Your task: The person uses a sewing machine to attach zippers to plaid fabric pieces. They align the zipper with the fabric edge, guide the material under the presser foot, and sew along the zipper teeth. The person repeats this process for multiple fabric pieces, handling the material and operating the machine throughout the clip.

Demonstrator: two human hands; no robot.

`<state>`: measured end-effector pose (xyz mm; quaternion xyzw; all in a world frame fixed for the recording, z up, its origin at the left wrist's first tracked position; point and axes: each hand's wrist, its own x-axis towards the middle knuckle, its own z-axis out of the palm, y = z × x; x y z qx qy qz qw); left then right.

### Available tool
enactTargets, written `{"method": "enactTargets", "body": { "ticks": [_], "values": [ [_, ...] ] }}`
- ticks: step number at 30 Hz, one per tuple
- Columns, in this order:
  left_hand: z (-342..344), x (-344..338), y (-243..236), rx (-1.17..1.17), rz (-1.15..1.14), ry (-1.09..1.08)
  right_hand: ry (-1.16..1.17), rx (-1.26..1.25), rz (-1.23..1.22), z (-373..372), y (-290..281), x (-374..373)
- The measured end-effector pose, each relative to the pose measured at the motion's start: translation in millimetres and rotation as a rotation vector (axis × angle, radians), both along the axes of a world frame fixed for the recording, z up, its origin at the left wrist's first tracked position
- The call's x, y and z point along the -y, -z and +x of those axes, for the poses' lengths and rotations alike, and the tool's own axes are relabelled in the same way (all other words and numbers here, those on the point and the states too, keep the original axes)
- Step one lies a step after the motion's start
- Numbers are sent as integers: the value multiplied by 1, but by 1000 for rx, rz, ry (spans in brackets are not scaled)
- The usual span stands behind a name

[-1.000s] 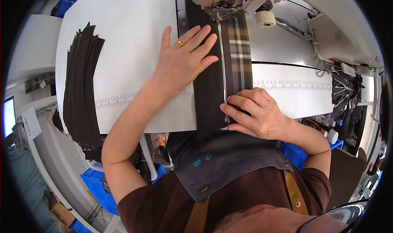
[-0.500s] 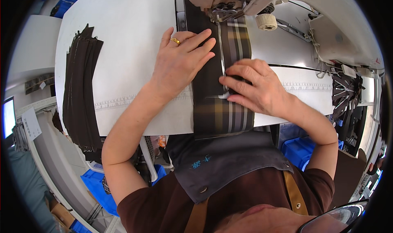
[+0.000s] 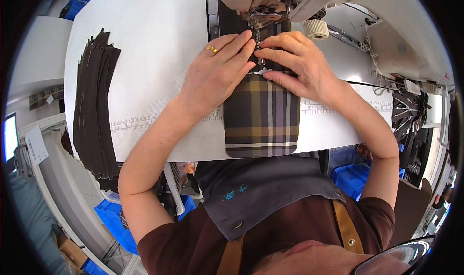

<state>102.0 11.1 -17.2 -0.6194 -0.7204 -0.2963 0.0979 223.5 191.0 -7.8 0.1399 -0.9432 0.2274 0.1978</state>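
A plaid fabric piece in brown, tan and white lies on the white table, its far end under the sewing machine. Along its upper part runs a metal zipper, leading up to the needle area. My left hand rests flat to the left of the zipper, fingers stretched and pressing dark cloth. To the right, my right hand has its fingertips against the zipper's edge. Its thumb stays apart from the fingers, near the zipper's lower end. Nothing shows gripped in either hand.
A stack of dark fabric strips lies at the table's left. A ruler strip crosses the tabletop. More dark pieces with zippers hang at the right edge. Blue bins stand below the table, and a white knob projects from the machine.
The plaid piece and zipper have moved away from me, further under the machine. My right hand has travelled up with them, while my left hand stays nearly in place.
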Motion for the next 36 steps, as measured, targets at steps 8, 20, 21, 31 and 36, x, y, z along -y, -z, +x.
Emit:
{"method": "enactTargets", "body": {
  "ticks": [8, 20, 21, 31, 36],
  "values": [
    [-10, 3, 1, 69, -37, 62, 76, -126, 190, 7, 5, 10],
    [-31, -15, 4, 29, 18, 72, 132, -81, 186, -3, 8, -2],
    [-32, -15, 5, 33, 19, 68, 134, -90, 167, -2, 8, -3],
    [-31, -18, 3, 174, 26, 62, 316, 551, -1244, -14, -23, -23],
    [-32, -22, 3, 166, 31, 64, 274, 468, -1320, -25, -10, -11]
  ]
}}
